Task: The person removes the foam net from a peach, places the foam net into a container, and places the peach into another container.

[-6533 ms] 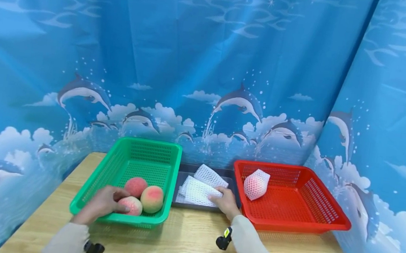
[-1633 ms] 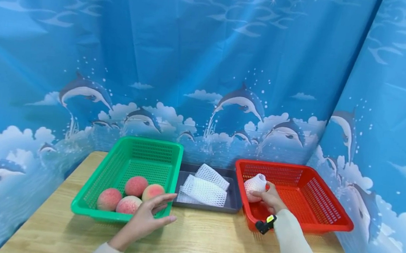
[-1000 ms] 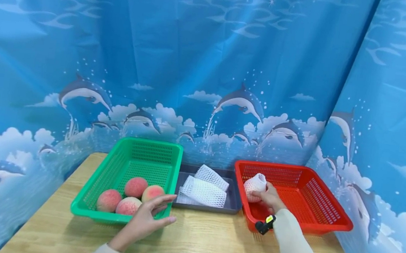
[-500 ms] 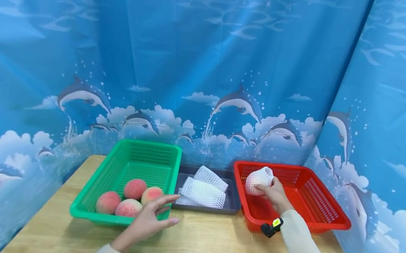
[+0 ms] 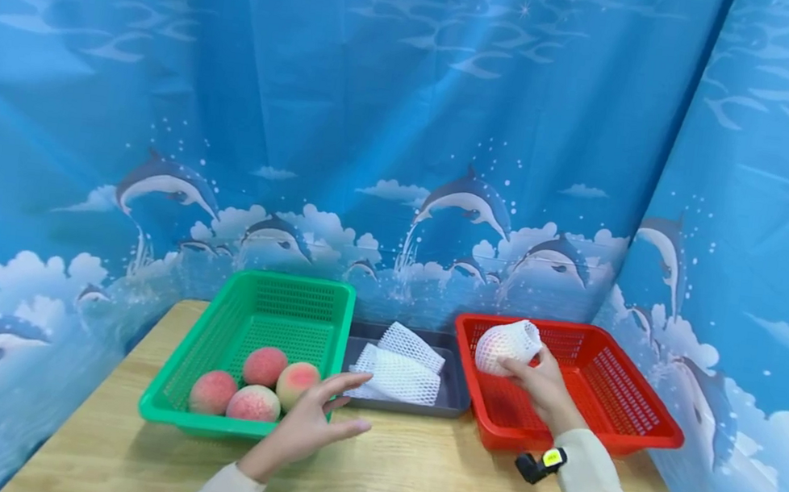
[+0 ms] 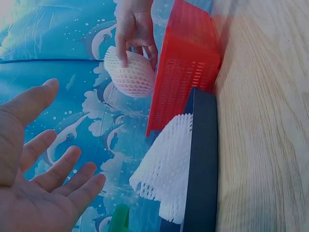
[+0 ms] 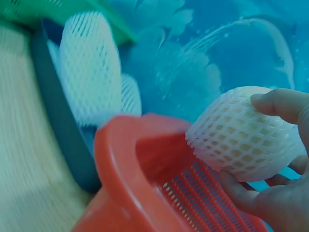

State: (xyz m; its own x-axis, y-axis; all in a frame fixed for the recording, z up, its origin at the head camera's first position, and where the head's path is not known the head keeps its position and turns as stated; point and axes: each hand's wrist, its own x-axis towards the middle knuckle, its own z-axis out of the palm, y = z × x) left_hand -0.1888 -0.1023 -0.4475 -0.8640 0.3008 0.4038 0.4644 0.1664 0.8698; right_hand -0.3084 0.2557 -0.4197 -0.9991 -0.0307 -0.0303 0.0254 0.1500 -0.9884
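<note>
My right hand [image 5: 545, 386] holds a peach in a white foam net [image 5: 504, 348] above the left side of the red basket [image 5: 593, 431]. In the right wrist view thumb and fingers curl round the netted peach [image 7: 244, 135]. My left hand [image 5: 310, 423] hovers with spread fingers by the green basket's front right corner, holding nothing. Several bare peaches [image 5: 254, 403] lie in the front of the green basket [image 5: 164, 406]. Between the baskets, white foam nets [image 5: 398, 372] lie in a dark grey tray [image 5: 449, 405].
All three containers stand side by side on a wooden table [image 5: 407, 458]. A blue dolphin-print curtain [image 5: 409, 118] hangs behind them. The red basket's rim [image 7: 116, 159] lies close to the right hand.
Earlier, the left hand was at a peach and the right hand at the foam nets. Since then, the right hand has gripped and raised the netted peach; the left hand has shifted slightly right.
</note>
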